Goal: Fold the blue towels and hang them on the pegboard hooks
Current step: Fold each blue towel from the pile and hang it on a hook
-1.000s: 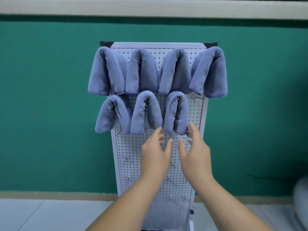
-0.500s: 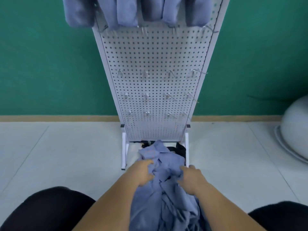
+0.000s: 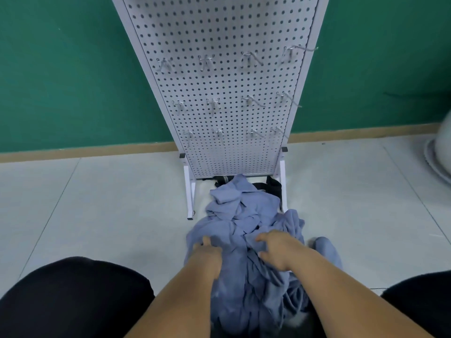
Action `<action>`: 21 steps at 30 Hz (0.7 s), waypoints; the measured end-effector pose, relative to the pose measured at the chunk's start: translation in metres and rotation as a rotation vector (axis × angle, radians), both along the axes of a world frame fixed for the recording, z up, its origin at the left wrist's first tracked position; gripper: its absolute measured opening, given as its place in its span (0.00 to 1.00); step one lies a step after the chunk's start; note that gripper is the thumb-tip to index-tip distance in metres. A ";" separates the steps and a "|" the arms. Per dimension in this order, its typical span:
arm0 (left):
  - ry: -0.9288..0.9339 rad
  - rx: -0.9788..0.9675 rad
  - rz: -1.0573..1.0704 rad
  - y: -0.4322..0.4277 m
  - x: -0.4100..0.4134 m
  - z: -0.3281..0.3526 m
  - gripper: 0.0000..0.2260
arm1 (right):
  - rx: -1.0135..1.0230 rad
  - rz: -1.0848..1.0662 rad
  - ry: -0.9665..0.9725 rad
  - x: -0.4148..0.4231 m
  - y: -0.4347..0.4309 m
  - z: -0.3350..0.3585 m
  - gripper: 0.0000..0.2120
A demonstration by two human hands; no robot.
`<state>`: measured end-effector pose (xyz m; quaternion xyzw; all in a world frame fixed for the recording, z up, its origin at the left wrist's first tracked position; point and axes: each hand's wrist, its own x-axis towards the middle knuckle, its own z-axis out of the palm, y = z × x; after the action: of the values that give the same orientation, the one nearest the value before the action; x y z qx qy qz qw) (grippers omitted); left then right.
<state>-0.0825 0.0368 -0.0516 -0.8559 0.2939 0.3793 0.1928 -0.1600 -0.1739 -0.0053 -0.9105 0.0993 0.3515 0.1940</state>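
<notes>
A crumpled heap of blue towels (image 3: 244, 215) lies on the floor at the foot of the white pegboard (image 3: 219, 81). My left hand (image 3: 207, 253) is pressed into the left side of the heap, its fingers curled into the cloth. My right hand (image 3: 278, 250) rests on the right side with fingers bent over a fold of towel. Three rows of bare metal hooks (image 3: 212, 103) stick out of the lower board. The hung towels higher up are out of view.
The pegboard stands on white legs (image 3: 189, 191) against a green wall (image 3: 68, 69). Pale floor tiles (image 3: 97, 203) spread on both sides. A white rounded object (image 3: 439, 152) sits at the right edge. My dark-clothed knees (image 3: 68, 296) frame the bottom corners.
My view has dropped from the hung towels to the floor. Both hands came down from the board onto the towel heap and have pulled back slightly toward me.
</notes>
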 end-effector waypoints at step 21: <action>0.013 -1.351 0.589 -0.045 0.070 0.192 0.12 | 0.425 -0.514 -0.496 0.033 0.010 0.047 0.21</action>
<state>-0.0123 -0.0079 0.1404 -0.8292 0.2228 0.1564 -0.4881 -0.1275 -0.1634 0.0412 -0.8528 0.1988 0.0742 0.4771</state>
